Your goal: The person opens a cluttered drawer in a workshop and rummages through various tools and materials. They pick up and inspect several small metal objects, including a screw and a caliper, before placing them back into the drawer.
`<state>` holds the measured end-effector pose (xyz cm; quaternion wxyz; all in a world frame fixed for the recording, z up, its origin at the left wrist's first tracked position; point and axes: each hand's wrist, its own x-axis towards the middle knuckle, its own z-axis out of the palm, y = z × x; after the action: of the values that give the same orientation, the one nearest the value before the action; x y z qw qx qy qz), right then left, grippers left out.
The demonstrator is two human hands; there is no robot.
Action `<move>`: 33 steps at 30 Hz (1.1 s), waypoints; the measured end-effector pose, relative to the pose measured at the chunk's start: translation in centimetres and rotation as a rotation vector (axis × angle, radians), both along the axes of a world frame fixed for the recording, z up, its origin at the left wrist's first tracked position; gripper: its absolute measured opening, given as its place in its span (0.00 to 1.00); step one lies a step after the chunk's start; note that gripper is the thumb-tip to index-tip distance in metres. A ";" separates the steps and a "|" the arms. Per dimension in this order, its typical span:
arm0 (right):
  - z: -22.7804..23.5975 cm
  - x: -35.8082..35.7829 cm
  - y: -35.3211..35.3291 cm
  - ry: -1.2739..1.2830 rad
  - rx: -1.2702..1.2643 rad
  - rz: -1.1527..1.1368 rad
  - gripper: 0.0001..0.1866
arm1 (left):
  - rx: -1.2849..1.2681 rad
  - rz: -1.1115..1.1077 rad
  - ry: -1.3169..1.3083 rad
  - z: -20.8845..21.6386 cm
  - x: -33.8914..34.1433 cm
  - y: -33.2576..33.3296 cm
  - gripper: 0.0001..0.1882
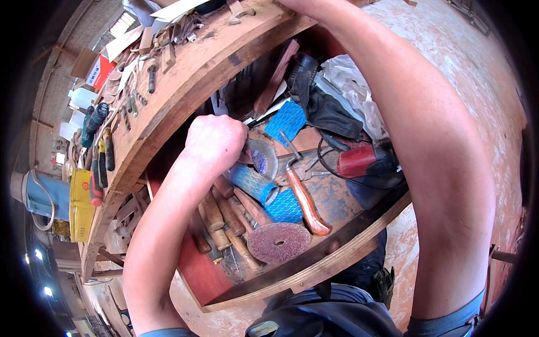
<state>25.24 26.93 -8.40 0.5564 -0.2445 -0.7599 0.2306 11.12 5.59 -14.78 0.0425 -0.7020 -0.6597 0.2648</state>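
Open workbench drawer, mixed hand tools and abrasives, two bare arms reaching over

Clock directions are read from the middle of the drawer, twelve at its far side.

Drawer point(314, 278): wooden, pulled out, its front board at six, nearest the wearer's dark clothing point(325, 312).
Abrasive disc point(279, 251): reddish brown, centre hole, lying flat between six and seven.
Wooden handles point(227, 216): several, bunched from seven to eight.
Hand tool point(306, 205): one, glossy orange-brown handle towards five, bent metal shank pointing to twelve.
Blue mesh-patterned piece point(283, 206): at six, just beyond the abrasive disc.
Blue mesh-patterned cylinder point(254, 183): at eight, lying on its side.
Red-and-black item point(359, 161): at three, dark cord beside it.
Round disc point(268, 160): grey rim, blue-violet face, at ten, just beside the left hand.
Left hand point(216, 139): at ten, back uppermost, fingers curled into a fist; whether they grasp anything cannot be told.
Second blue mesh piece point(287, 119): flat, at twelve.
Black bundle point(334, 115): crumpled, at one; pale plastic bag point(349, 77) beyond it.
Right forearm point(393, 73): passes from four to twelve; its hand lies past the upper edge, finger state cannot be told.
Bench top point(191, 76): arcs from nine to twelve, bearing a green-and-black drill point(92, 123) at ten.
Yellow box point(81, 202): at nine, beyond the bench edge.
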 end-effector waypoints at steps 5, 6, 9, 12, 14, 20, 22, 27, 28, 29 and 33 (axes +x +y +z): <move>-0.5 -0.2 0.1 0.017 -0.058 0.024 0.17 | 0.021 -0.137 -0.056 -0.8 -0.9 -0.6 0.09; -0.5 -0.3 0.1 0.028 -0.048 0.032 0.17 | 0.022 -0.123 -0.001 -1.0 -1.1 -0.7 0.09; -0.5 -0.5 0.0 0.024 -0.052 0.025 0.16 | 0.050 -0.092 0.096 -1.7 -1.5 -1.1 0.09; -0.5 -0.4 -0.1 0.022 -0.057 0.022 0.16 | 0.103 -0.062 0.053 -1.9 -1.8 -1.2 0.10; -0.3 -0.2 -0.1 0.013 -0.060 0.039 0.16 | 0.093 -0.013 0.007 -1.1 -2.0 -0.6 0.10; -0.5 -0.5 0.2 0.037 -0.035 0.057 0.15 | 0.138 0.043 0.000 -1.4 -2.3 -0.3 0.08; -0.5 -0.2 -0.1 0.042 -0.025 0.074 0.15 | 0.117 0.081 0.031 -2.0 -1.8 0.1 0.08; -0.3 -0.1 -0.1 0.013 -0.128 0.113 0.16 | 0.074 0.054 0.071 -2.4 0.0 0.5 0.09; -0.3 -0.2 0.0 0.010 -0.123 0.102 0.16 | 0.084 0.048 0.069 -2.6 0.1 0.6 0.09; -0.3 -0.3 0.1 0.007 -0.118 0.090 0.16 | 0.095 0.041 0.065 -2.9 0.1 0.7 0.09; -0.2 0.5 0.2 0.022 -0.063 0.029 0.16 | 0.099 0.006 0.016 -2.9 -0.1 0.9 0.08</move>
<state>25.78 27.10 -8.62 0.5531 -0.2484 -0.7497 0.2652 11.04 6.47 -17.68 0.0818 -0.6951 -0.6736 0.2376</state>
